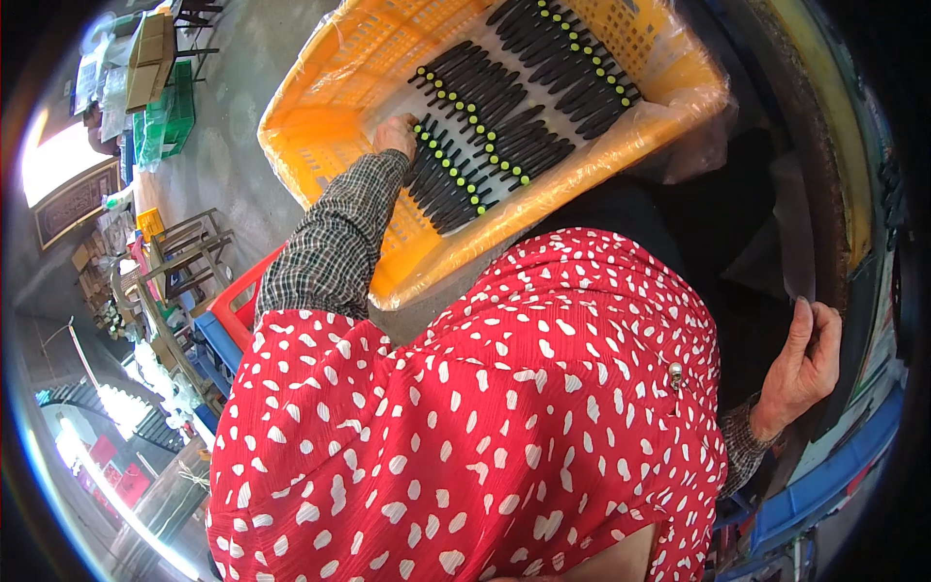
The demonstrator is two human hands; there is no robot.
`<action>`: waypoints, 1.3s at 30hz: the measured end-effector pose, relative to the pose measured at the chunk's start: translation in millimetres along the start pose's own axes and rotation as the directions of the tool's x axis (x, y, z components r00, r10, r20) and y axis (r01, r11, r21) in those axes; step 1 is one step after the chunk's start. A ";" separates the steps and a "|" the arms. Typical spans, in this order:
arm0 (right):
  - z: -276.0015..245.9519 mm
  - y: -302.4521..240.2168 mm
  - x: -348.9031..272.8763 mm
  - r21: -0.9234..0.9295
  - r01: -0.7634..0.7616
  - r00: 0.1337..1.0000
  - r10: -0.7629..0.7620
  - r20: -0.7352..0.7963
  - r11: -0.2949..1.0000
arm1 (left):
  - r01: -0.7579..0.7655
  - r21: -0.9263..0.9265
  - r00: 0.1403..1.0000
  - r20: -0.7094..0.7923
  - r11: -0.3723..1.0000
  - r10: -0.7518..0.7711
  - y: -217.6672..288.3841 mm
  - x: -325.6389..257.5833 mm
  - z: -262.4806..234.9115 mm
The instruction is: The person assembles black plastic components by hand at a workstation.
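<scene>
My left hand [396, 136] reaches into an orange plastic basket [335, 126], at the left end of a row of slim black pen-like pieces [448, 199]. Its fingers are closed and partly hidden, right beside the pieces; what they grip cannot be made out. The pieces lie side by side in several slanting rows, each with a round yellow-green spot. At the far right my right hand [803, 359] is raised, thumb up and fingers curled. A thin translucent sheet [795, 238] hangs close above its thumb tip. Anything pinched there is too small to name.
Clear plastic film [693, 121] lines the basket and folds over its rim. A red plastic edge [242, 296] stands beside my left arm. A green crate [176, 112], cardboard boxes [152, 58] and a wooden stand [189, 247] are farther left. A blue edge [824, 466] lies below my right hand.
</scene>
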State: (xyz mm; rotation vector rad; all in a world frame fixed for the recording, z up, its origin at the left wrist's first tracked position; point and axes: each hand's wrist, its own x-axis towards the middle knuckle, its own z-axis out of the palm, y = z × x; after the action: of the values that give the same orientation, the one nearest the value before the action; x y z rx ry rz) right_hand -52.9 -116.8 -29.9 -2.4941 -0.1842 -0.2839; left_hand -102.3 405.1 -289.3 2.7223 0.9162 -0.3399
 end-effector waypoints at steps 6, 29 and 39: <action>1.5 0.8 0.5 -0.045 0.014 1.000 -0.014 -0.013 0.999 | -0.037 0.071 0.995 0.098 0.997 0.030 -10.2 15.4 0.9; -31.4 -4.9 17.3 0.136 0.123 0.992 -0.121 -0.020 0.983 | -0.852 -0.280 0.523 -0.392 0.443 0.757 298.5 -83.9 -201.2; -52.5 5.2 10.9 0.107 0.169 0.983 -0.160 -0.088 0.980 | -0.988 0.086 0.065 -0.527 0.129 0.847 434.3 -77.7 -231.0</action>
State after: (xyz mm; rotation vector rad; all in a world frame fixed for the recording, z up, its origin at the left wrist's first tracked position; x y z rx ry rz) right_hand -49.7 -151.4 11.2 -2.3531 -0.3649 -0.4279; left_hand 137.2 97.2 20.3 2.4129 -0.9054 0.7216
